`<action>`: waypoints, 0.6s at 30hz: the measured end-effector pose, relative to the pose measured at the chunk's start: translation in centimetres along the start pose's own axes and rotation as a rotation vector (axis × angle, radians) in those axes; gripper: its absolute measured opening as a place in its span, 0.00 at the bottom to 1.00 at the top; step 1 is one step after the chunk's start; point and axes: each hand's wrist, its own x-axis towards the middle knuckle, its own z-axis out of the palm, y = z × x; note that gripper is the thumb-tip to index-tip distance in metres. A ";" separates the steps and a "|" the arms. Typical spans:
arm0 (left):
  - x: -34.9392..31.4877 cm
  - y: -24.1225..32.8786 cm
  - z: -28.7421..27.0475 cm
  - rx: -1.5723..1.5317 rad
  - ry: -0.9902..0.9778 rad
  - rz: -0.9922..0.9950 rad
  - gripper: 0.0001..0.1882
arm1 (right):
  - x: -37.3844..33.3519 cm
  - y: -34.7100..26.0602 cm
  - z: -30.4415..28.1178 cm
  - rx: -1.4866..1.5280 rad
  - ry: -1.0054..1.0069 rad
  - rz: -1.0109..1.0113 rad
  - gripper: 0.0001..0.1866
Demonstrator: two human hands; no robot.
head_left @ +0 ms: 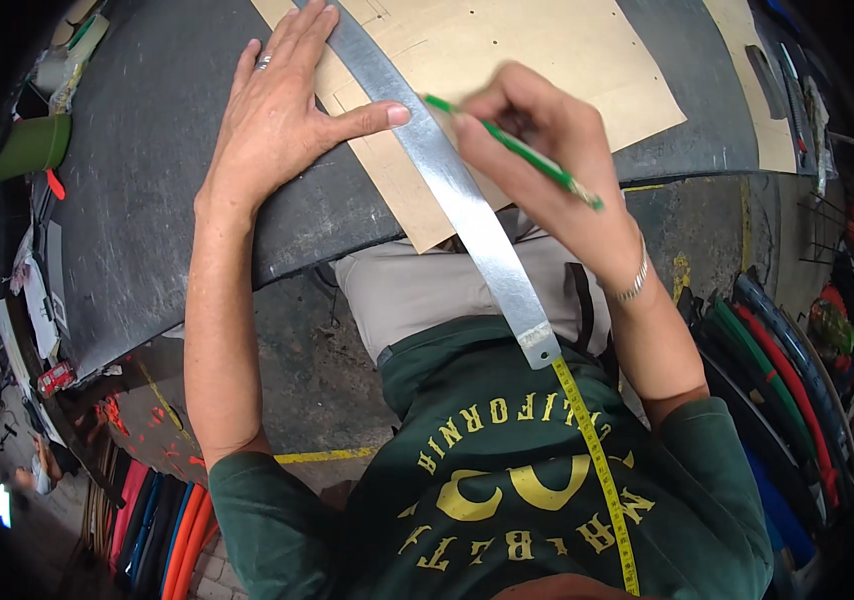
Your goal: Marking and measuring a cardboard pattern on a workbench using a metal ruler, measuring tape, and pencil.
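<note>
Left hand [282, 110] flat on metal ruler [447, 180], right hand [537, 140] (fingers pinched) gripping green pencil [512, 150]

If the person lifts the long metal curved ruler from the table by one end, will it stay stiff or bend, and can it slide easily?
The metal curved ruler looks thin and long, so it would probably flex and sag a little. Its smooth, shiny face on the tan pattern paper suggests it slides easily; the left hand presses on it, likely for that reason. It overhangs the table, so it might tip.

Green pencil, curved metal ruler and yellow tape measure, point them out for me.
Green pencil [517, 150], head view, middle of its shaft.
Curved metal ruler [467, 205], head view, middle of the blade.
Yellow tape measure [602, 470], head view, strip across the shirt.
</note>
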 end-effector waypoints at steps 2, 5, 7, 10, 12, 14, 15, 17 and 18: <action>-0.1 -0.2 0.1 0.005 0.018 0.004 0.67 | 1.8 0.7 0.5 -0.034 0.015 -0.083 0.06; -0.1 -0.1 0.3 -0.012 0.019 0.010 0.67 | 2.9 1.6 1.0 -0.065 0.043 -0.188 0.08; -0.2 -0.2 0.2 -0.011 0.020 0.025 0.67 | 2.8 1.6 1.2 -0.101 0.057 -0.205 0.09; -0.2 -0.6 0.5 -0.034 0.040 0.044 0.67 | 2.6 1.7 1.2 -0.149 0.069 -0.231 0.09; -0.1 -2.9 3.1 0.027 0.193 0.130 0.66 | 1.8 0.4 0.9 -0.121 0.061 -0.163 0.09; 0.1 -3.4 4.1 0.089 0.352 0.229 0.65 | 0.1 -0.6 0.4 -0.099 0.063 -0.099 0.09; 0.1 -3.1 4.1 0.094 0.334 0.225 0.65 | -1.4 -0.7 0.4 -0.189 0.110 -0.180 0.09; 0.1 -3.0 3.9 0.110 0.319 0.226 0.64 | -4.8 -1.9 -0.4 -0.406 -0.012 -0.180 0.13; 0.0 -3.0 3.8 0.102 0.323 0.226 0.63 | -6.4 -2.7 -0.1 -0.415 -0.058 -0.133 0.15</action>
